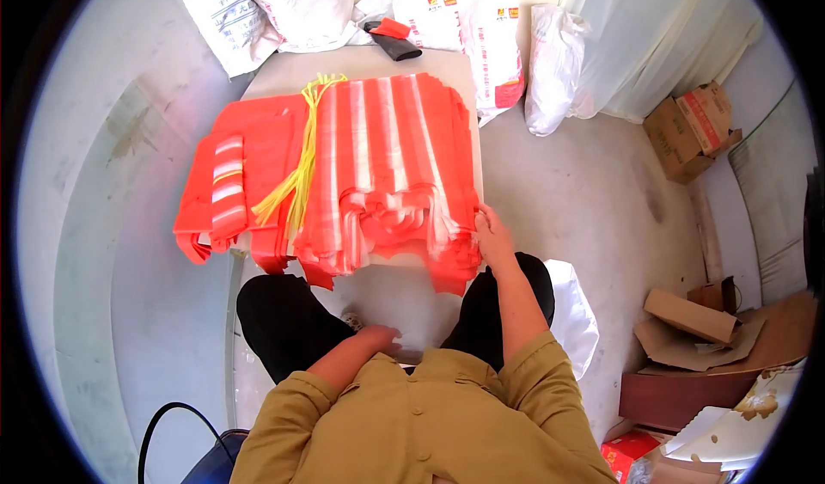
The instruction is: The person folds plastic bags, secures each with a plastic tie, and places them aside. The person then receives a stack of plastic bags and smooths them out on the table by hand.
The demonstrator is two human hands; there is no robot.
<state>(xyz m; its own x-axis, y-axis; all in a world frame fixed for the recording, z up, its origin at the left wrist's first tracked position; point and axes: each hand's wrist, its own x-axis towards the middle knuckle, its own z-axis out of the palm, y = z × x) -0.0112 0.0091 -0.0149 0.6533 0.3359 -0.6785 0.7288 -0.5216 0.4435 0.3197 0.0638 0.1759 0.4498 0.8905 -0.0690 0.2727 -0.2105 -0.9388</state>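
Note:
A thick stack of red-and-white striped plastic bags (391,140) lies on the table, its near edge ruffled and drooping over the front. At the stack's right front corner, my right hand (496,239) is closed on the edge of the bags. My left hand (374,340) rests near my lap below the table edge, holding nothing, its fingers apart and slightly blurred. Yellow ties (301,174) lie in a bunch along the left side of the stack. Left of them are folded red bags (266,123) and a rolled striped bundle (228,187) with a yellow tie around it.
White sacks (490,45) stand behind the table (447,61), and a black-and-red item (395,41) lies at its back edge. Cardboard boxes (687,131) sit at the right wall. Flattened cardboard (700,338) is piled lower right. A white bag (571,312) stands beside my right leg.

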